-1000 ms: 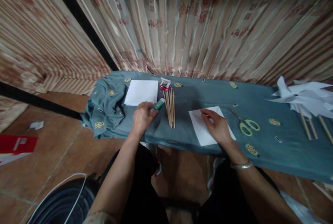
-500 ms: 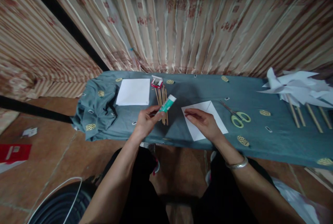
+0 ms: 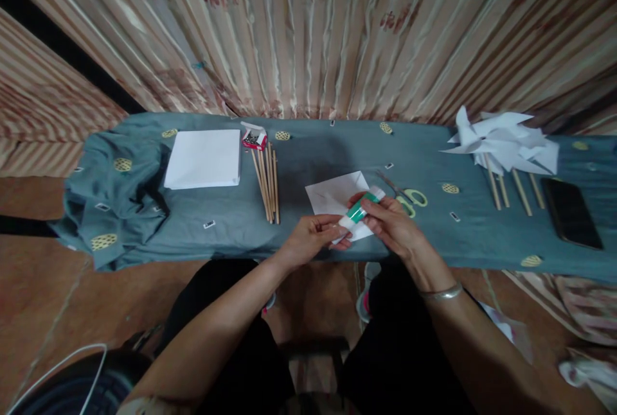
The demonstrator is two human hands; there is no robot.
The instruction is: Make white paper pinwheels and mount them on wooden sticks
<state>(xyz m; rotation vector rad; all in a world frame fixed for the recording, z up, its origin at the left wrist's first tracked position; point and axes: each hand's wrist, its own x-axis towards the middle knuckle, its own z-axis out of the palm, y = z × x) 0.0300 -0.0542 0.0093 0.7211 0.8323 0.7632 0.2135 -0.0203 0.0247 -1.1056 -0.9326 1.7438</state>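
Observation:
A green and white glue stick [image 3: 357, 212] is held slantwise between both hands. My left hand [image 3: 315, 236] pinches its lower white end, while my right hand [image 3: 391, 221] grips the upper part near the white tip. Beneath them lies a creased sheet of white paper [image 3: 332, 191], partly hidden by the fingers. Just beyond my right hand, a pair of scissors [image 3: 409, 198] with light green handles rests on the cloth.
A stack of white paper [image 3: 205, 158], a small red box [image 3: 254, 137] of pins and several wooden sticks [image 3: 267, 184] lie on the left. To the right are white paper pinwheels [image 3: 506, 139] on sticks and a black phone [image 3: 571, 212]. A blue-green cloth [image 3: 270, 241] covers the table.
The glue stick has moved right, over the paper, and my right hand has closed on it too. The camera view has turned to the right, bringing the phone into sight.

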